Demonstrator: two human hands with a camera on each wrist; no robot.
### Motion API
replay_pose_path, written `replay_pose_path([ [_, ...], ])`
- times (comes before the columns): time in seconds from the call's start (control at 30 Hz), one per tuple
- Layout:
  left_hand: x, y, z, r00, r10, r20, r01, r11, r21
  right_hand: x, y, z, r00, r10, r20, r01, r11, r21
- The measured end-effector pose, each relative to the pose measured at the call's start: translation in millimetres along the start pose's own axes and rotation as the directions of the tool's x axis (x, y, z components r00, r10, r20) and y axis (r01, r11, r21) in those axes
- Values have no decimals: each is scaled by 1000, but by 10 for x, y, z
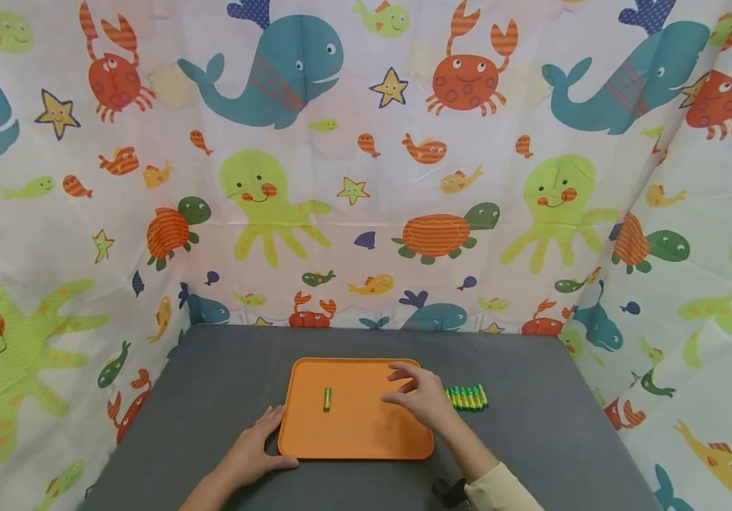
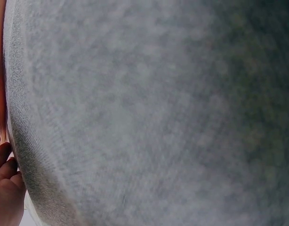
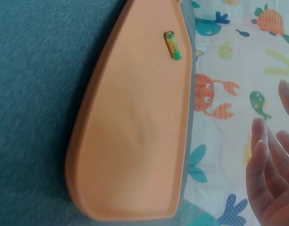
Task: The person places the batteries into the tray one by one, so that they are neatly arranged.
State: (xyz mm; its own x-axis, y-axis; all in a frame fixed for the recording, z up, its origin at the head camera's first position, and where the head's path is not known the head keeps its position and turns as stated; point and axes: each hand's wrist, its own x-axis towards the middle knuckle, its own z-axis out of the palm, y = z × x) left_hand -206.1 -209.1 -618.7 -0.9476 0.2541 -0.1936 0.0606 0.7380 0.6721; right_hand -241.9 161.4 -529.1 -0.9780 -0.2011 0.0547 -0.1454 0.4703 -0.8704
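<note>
A single green and yellow battery (image 1: 327,399) stands out on the orange tray (image 1: 353,443), left of its middle, lengthwise to me. In the right wrist view the same battery (image 3: 172,45) is near the tray's far end. My left hand (image 1: 252,443) rests at the tray's near left corner, fingers along the left rim and thumb by the front edge. Over the tray's right side hovers my right hand (image 1: 422,399), fingers loosely bent and thumb apart, nothing between them. Beside that hand, right of the tray, several matching batteries (image 1: 468,397) lie in a row.
The tray lies on a grey table (image 1: 232,376). A curtain (image 1: 353,241) printed with sea animals encloses the table at the back and both sides. A dark strap (image 1: 447,491) shows at the right wrist, beside a pale sleeve (image 1: 503,490).
</note>
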Motion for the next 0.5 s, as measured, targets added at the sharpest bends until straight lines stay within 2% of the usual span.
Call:
replay_pose_path([
  [0.23,13,-36,11,1000,-2,-3,2,1000,9,-39,108,-110,999,6,-45,-6,1000,-10],
  [0.5,35,-49,26,1000,-12,-5,12,1000,12,-72,169,-278,992,46,-115,-49,999,-19],
])
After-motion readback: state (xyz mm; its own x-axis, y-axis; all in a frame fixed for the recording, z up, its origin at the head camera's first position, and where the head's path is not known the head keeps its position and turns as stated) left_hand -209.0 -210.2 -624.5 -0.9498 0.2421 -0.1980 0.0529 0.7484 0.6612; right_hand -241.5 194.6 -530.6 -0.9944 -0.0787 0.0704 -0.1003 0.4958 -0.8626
